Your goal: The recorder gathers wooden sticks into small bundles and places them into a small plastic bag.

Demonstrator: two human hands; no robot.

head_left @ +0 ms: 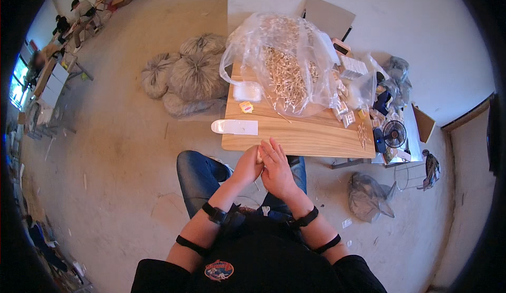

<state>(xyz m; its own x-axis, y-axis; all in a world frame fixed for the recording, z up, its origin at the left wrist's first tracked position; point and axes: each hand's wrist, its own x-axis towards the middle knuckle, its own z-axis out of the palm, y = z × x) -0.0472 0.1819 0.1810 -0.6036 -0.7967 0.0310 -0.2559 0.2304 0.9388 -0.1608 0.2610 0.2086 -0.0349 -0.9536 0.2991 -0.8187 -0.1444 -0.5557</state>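
Note:
My left hand (247, 165) is closed in front of the table's near edge, with a small pale thing partly showing between it and my right hand. What that thing is I cannot make out. My right hand (276, 171) rests against the left one, its fingers stretched out. Just beyond them on the wooden tabletop (300, 141) lies a flat white strip (241, 127) with a rounded left end. A large clear plastic bag (247, 35) farther back holds a heap of short, thin, pale sticks (287, 79).
Near the bag lie a yellow packet (246, 107) and a stack of clear film (246, 91). Loose sticks (362, 136) and a small fan (394, 134) are at the right. Grey sacks (197, 77) stand left of the table, another (370, 197) right. People sit far left.

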